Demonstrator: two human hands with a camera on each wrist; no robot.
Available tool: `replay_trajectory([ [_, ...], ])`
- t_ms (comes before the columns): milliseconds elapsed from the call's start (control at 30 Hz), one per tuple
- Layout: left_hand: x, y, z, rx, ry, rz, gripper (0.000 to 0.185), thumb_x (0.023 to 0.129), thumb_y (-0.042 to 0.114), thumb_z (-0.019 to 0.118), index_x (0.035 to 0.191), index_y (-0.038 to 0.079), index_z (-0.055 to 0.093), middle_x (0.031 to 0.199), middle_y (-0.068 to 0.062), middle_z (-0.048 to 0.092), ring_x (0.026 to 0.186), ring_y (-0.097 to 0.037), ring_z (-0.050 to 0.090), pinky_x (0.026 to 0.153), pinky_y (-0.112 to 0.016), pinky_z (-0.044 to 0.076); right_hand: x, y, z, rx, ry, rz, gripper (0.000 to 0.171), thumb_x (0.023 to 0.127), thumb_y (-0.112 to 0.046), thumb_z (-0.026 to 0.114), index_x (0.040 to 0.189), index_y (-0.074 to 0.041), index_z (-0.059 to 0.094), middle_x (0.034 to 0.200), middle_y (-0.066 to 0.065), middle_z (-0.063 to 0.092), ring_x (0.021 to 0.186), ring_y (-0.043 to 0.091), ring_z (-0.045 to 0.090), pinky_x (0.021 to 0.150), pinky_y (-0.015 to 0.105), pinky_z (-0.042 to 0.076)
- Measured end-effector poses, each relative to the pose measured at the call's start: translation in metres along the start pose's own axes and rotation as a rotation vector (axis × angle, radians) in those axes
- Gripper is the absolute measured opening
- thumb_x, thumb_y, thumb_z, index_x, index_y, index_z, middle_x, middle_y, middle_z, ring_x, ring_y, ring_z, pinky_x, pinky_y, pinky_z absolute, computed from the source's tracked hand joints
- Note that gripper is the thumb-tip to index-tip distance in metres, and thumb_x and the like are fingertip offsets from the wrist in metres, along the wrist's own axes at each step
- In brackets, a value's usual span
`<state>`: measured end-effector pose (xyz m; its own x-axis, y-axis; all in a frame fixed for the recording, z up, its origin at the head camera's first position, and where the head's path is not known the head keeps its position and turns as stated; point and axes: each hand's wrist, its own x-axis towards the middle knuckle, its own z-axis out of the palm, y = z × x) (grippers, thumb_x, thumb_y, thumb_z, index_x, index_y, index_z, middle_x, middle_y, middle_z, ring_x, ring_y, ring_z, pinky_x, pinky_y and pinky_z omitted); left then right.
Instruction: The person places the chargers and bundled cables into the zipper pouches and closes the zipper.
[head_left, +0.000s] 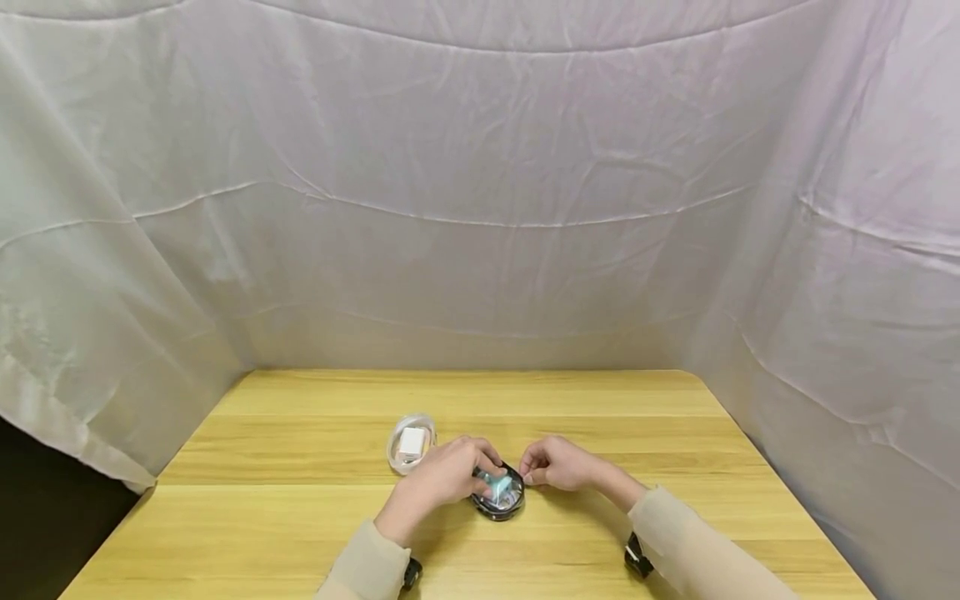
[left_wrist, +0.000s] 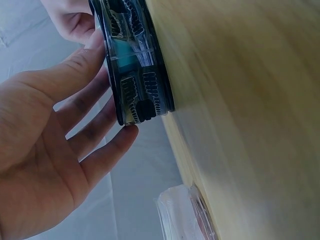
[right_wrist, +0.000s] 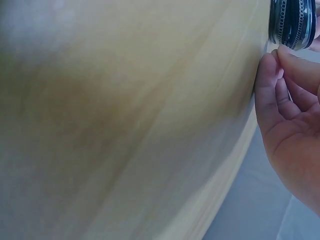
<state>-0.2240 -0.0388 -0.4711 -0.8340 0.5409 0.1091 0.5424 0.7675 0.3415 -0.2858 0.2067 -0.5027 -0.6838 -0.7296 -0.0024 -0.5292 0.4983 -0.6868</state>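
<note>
A small round clear zippered case (head_left: 501, 515) with black edging rests on the table, something teal (head_left: 497, 483) showing through its top. My left hand (head_left: 448, 471) holds it from the left, thumb on one side and fingers around the other. In the left wrist view the black zipper teeth (left_wrist: 150, 85) run along the case's side wall. At the case's right edge, my right hand (head_left: 561, 464) pinches with thumb and index fingertips, right by the zipper (right_wrist: 292, 22). What lies between those fingertips, likely the zipper pull, is mostly hidden.
Behind my left hand lies a white charger block (head_left: 411, 443) inside a coiled white cable (head_left: 393, 454), which looks wrapped in clear plastic. The wooden table (head_left: 300, 517) is bounded by grey cloth curtains (head_left: 480, 283) at the back and sides.
</note>
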Motion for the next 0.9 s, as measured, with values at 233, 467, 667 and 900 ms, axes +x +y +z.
replay_trajectory([
  [233, 0.0, 0.0, 0.001, -0.01, 0.003, 0.002, 0.03, 0.08, 0.024, 0.089, 0.11, 0.027, 0.082, 0.122, 0.015, 0.071, 0.115, -0.015, 0.065, 0.095, -0.037, 0.056, -0.005, -0.002, -0.001, 0.012, 0.003, 0.003, 0.006, 0.092, -0.001, 0.074, 0.089, -0.006, 0.072, 0.08, -0.002, 0.068, 0.074, 0.006, 0.059, 0.069, 0.022, 0.052],
  [467, 0.0, -0.001, 0.001, -0.01, 0.002, 0.008, 0.031, 0.081, 0.023, 0.089, 0.111, 0.026, 0.082, 0.122, 0.014, 0.071, 0.116, -0.016, 0.066, 0.097, -0.037, 0.056, -0.009, -0.004, -0.001, -0.005, 0.002, 0.006, 0.006, 0.094, -0.004, 0.074, 0.089, -0.008, 0.072, 0.08, -0.003, 0.068, 0.074, 0.003, 0.058, 0.07, 0.022, 0.052],
  [667, 0.0, -0.001, 0.0, -0.025, 0.002, 0.028, 0.033, 0.08, 0.023, 0.089, 0.112, 0.024, 0.082, 0.121, 0.012, 0.072, 0.114, -0.016, 0.066, 0.098, -0.036, 0.055, -0.01, -0.007, -0.002, -0.009, 0.001, 0.007, 0.006, 0.094, -0.004, 0.074, 0.089, -0.007, 0.072, 0.078, -0.007, 0.066, 0.072, 0.003, 0.057, 0.069, 0.023, 0.051],
  [900, 0.001, -0.001, 0.0, -0.022, 0.003, 0.016, 0.033, 0.08, 0.022, 0.089, 0.112, 0.024, 0.082, 0.121, 0.012, 0.072, 0.115, -0.016, 0.066, 0.1, -0.038, 0.054, -0.013, -0.008, -0.003, -0.019, -0.009, -0.015, 0.005, 0.093, -0.003, 0.074, 0.09, -0.006, 0.072, 0.08, -0.003, 0.068, 0.074, 0.002, 0.057, 0.07, 0.022, 0.051],
])
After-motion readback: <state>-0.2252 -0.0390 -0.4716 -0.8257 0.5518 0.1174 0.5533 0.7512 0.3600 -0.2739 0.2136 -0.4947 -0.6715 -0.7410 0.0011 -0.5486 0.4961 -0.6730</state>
